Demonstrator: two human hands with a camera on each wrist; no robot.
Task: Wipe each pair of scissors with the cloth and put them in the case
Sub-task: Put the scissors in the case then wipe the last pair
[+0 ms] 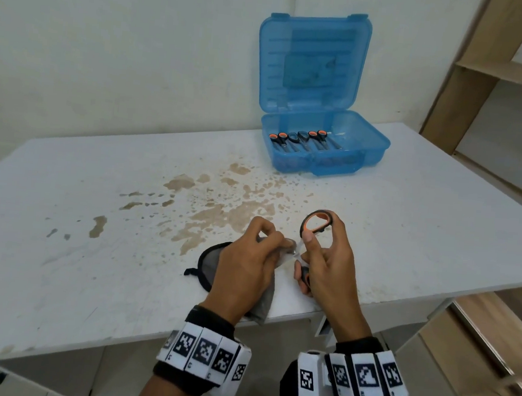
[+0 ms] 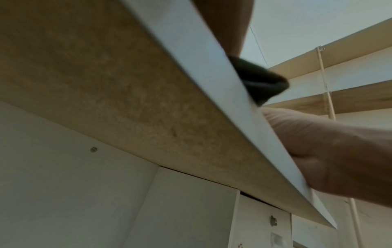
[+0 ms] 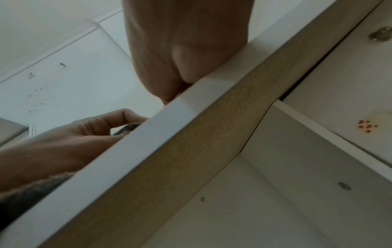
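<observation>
Both hands work at the near edge of the stained worktop (image 1: 99,166): the left hand (image 1: 244,268) pinches the grey cloth (image 1: 262,307) around the blades, while the right hand (image 1: 329,265) grips the orange-handled scissors (image 1: 315,222). Farther back, the open blue case (image 1: 322,152) holds three pairs.

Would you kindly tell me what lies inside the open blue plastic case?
Three pairs of scissors lie side by side inside the blue plastic case; its front wall blurs their blade tips.

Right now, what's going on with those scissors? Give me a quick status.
Right hand grips orange-handled scissors. Left hand pinches cloth on the blades. Three pairs already in blue case. Nothing in the way.
</observation>
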